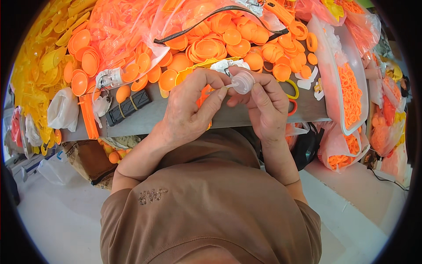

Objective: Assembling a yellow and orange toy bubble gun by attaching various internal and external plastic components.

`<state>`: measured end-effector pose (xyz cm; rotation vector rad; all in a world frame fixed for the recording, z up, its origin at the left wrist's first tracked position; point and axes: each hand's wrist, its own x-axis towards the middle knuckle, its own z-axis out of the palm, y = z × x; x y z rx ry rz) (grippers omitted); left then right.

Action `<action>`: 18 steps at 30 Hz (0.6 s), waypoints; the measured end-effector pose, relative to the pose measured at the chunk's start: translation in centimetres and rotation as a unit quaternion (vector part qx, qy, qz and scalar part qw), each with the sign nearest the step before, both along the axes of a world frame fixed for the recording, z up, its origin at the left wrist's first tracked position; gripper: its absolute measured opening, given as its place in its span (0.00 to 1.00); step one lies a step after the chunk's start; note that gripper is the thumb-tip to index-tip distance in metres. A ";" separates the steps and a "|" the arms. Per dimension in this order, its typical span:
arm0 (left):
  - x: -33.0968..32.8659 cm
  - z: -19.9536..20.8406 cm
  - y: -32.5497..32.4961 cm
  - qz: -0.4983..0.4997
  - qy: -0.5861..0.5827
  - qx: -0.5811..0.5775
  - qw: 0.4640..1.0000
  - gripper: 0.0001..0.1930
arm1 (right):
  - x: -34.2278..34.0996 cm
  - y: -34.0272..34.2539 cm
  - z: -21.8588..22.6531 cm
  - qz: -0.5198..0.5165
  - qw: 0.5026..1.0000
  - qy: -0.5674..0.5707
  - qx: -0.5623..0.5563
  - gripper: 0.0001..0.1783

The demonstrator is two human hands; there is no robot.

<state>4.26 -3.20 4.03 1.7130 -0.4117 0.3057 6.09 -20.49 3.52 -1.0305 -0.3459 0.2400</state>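
Both my hands meet over the near edge of the table. My right hand (269, 108) is closed on a small clear, ridged round plastic piece (242, 82), its thumb against the side. Between the thumb and forefinger of my left hand (187, 108) is a thin whitish stem (230, 85) that reaches to the front of the round piece. Whether stem and piece are one part I cannot tell. Behind my fingers lie a yellow-orange plastic part (189, 71) and a white mechanism with wires (220, 66), both partly hidden.
Orange plastic cups (206, 48) are heaped at the back. Yellow parts (37, 70) pile up on the left. A black strapped block (128, 108) lies left of my hands, scissors (292, 90) to their right. A translucent bin (323, 75) of orange rings (349, 94) stands farther right.
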 end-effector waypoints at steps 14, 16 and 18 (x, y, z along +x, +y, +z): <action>-0.2 0.2 -0.2 -0.004 0.006 -0.027 1.000 0.05 | 0.0 -0.1 -0.3 -0.004 0.999 -0.043 -0.019 0.13; -0.1 -0.1 -0.2 0.002 -0.017 -0.020 1.000 0.05 | -0.1 0.0 -0.3 -0.010 0.999 -0.038 -0.021 0.13; -0.1 -0.2 -0.2 0.006 -0.018 -0.017 1.000 0.05 | -0.2 0.1 -0.3 -0.015 0.998 -0.045 -0.030 0.13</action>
